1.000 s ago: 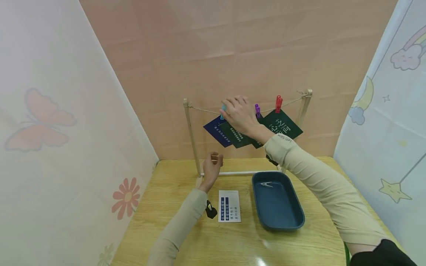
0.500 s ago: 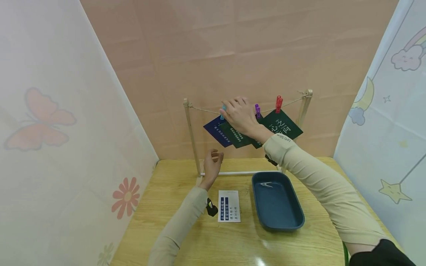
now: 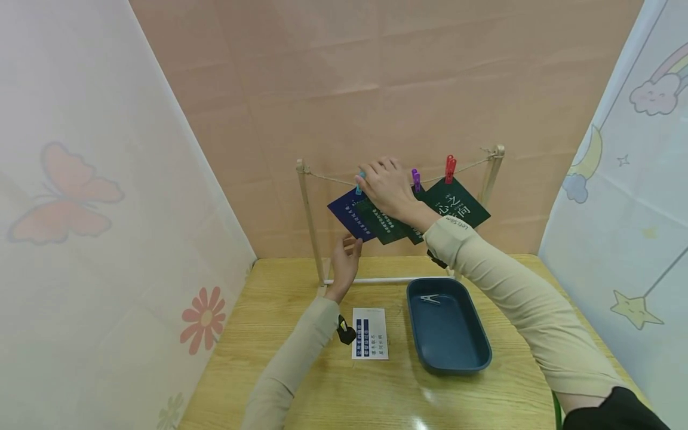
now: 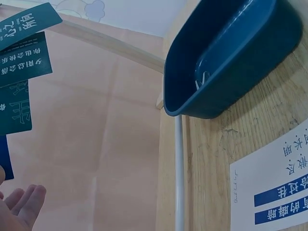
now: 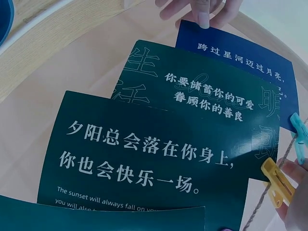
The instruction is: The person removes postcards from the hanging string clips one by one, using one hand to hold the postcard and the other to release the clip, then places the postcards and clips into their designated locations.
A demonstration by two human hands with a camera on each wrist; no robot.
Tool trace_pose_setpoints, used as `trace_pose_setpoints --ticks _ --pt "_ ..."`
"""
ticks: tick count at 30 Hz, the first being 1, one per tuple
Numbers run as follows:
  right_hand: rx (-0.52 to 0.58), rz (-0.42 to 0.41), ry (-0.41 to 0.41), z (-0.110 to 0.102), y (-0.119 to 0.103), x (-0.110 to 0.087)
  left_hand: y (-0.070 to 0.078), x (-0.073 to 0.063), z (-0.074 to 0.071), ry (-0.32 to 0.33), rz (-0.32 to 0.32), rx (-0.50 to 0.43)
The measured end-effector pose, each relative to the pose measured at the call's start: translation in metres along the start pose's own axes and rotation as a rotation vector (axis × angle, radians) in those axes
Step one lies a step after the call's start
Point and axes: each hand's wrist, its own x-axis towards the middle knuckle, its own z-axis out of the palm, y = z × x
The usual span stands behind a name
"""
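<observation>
The left hand (image 3: 346, 264) is pinching a dark-blue rectangular card (image 5: 243, 61) at one corner; the right hand (image 3: 389, 190), its grip unclear, is resting by a yellow plastic clothespin (image 5: 279, 182).

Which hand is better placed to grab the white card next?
Likely the left hand: it's low, nearer the white card, though touching the blue card. The right hand is up at the yellow clip.

The blue card (image 3: 349, 215), white-lettered, hangs cornerwise from a teal clip (image 5: 299, 127), partly behind a green card (image 5: 199, 96); a yellow clip (image 5: 277, 180) sits at the green card's upper corner.
</observation>
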Motion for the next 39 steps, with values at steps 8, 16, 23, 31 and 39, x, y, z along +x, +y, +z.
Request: trace_pose_setpoints --ticks 8,16,23,31,39 --pt "0.014 0.012 -0.004 0.000 0.000 0.000 0.005 0.004 0.004 0.029 0.012 -0.130" --pt "0.057 0.040 0.017 0.001 -0.002 0.003 0.006 0.006 0.004 0.101 0.072 -0.137" --pt "0.110 0.073 -0.013 -0.002 -0.006 0.005 0.005 0.005 0.002 0.124 0.068 -0.085" --pt "0.195 0.147 -0.048 -0.006 -0.010 0.009 0.009 0.005 0.000 0.108 0.078 -0.190" --pt "0.333 0.208 -0.083 -0.007 -0.010 0.012 0.005 0.006 -0.001 0.143 0.047 -0.140"
